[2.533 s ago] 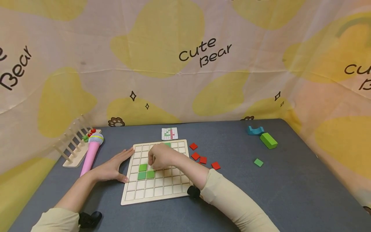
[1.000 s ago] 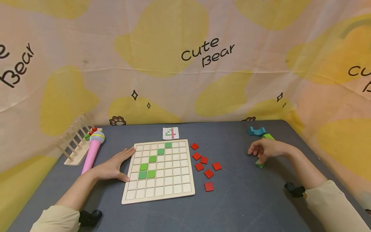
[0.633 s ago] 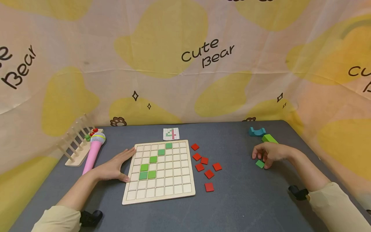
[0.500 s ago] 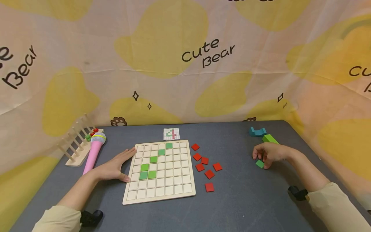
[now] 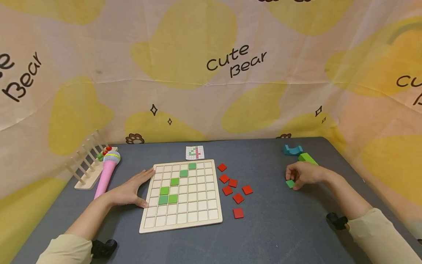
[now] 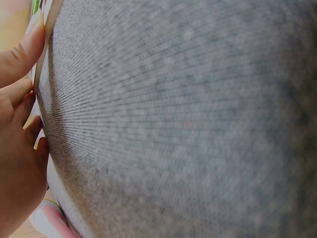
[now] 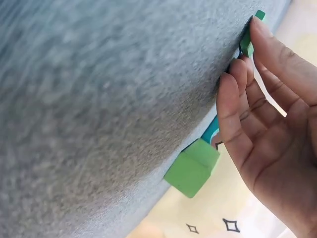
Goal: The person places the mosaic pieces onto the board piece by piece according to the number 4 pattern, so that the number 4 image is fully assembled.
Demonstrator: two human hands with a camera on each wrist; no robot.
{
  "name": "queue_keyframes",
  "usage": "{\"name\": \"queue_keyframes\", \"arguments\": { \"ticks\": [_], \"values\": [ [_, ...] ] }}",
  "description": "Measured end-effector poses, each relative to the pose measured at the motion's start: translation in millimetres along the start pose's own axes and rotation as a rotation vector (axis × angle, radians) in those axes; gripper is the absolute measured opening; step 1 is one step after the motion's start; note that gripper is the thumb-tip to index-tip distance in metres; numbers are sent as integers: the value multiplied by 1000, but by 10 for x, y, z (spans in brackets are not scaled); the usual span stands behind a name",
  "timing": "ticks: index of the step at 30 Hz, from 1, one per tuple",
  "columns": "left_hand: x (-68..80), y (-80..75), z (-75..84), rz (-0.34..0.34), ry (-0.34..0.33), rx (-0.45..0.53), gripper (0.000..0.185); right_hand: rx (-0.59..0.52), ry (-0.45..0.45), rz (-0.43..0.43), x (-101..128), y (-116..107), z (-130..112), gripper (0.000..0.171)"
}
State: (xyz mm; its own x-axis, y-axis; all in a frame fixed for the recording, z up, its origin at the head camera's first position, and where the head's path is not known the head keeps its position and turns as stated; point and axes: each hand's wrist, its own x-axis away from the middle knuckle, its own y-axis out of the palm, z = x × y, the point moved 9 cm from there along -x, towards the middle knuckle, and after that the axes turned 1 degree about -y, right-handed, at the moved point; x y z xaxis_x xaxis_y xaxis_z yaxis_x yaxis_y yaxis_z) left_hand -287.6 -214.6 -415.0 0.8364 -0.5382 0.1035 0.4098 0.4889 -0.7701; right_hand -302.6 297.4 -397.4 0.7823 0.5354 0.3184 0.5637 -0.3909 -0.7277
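Observation:
My left hand lies with spread, fairly straight fingers along the left edge of a pale wooden grid board. In the left wrist view, the thumb touches the board's rim. Green square tiles sit in several cells of the board, such as one green tile; they form a diagonal with one more beside its lower end. At the right of the table, my right hand pinches a loose green tile between thumb and fingers. The right wrist view has that tile low at the table surface, partly covered by the thumb.
Several red tiles lie scattered right of the board. A small pattern card is behind it. A green block and a blue curved block stand beyond my right hand. At left are a toy microphone and a peg rack.
My right hand has gone from the board over to the green tile at right, and the tile has lately shifted slightly left and back with the fingers. The left hand has stayed put.

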Motion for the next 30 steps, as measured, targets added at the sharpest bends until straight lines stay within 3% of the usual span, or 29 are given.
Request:
{"name": "queue_keyframes", "arguments": {
  "ticks": [9, 15, 23, 30],
  "values": [
    [3, -1, -7, -2, -4, -1, 115, 54, -46, 37, -71, -19, -144, 18],
    [3, -4, 3, -5, -3, 6, 115, 25, -89, 51, -165, 31, -336, 12],
    [-4, 7, -3, -9, -5, 11, 115, 5, -140, 151, -362, 153, -632, 10],
    [6, 2, -11, -6, -17, 4, 115, -64, -188, 180, -504, 315, -972, 11]
  ]
}}
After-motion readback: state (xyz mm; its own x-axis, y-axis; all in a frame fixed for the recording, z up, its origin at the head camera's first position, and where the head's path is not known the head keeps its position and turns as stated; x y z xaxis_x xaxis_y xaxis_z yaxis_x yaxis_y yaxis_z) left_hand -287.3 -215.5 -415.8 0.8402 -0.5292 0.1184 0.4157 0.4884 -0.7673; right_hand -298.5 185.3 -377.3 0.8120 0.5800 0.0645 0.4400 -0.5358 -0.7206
